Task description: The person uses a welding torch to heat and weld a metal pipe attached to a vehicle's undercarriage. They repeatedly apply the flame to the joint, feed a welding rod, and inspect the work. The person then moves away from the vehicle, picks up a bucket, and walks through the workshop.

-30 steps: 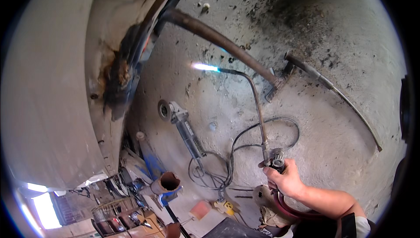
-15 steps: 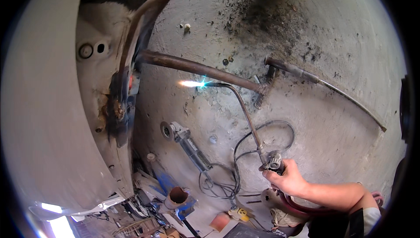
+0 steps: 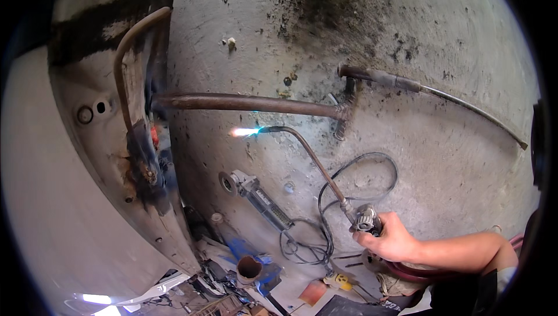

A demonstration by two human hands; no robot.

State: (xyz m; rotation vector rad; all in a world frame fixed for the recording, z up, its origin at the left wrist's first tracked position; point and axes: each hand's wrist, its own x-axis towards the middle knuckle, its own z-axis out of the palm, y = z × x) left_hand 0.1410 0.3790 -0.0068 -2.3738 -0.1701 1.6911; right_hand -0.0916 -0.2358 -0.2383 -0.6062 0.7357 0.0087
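We judge the scorched panel (image 3: 152, 173) could overheat if the flame (image 3: 246, 132) strays. A brown pipe (image 3: 250, 103) above the flame hinders upward swings; below lies the grinder (image 3: 264, 204), its cord (image 3: 397, 172), looping behind our lit torch (image 3: 315, 163), at risk of singeing. Our right hand (image 3: 396, 239) has its fingers clamped on the torch's valve end; our left hand is out of view.

one hand (image 3: 392, 238) (a right one), one torch (image 3: 347, 205), one flame (image 3: 247, 132), one angle grinder (image 3: 264, 202), one open-topped tube (image 3: 248, 277).
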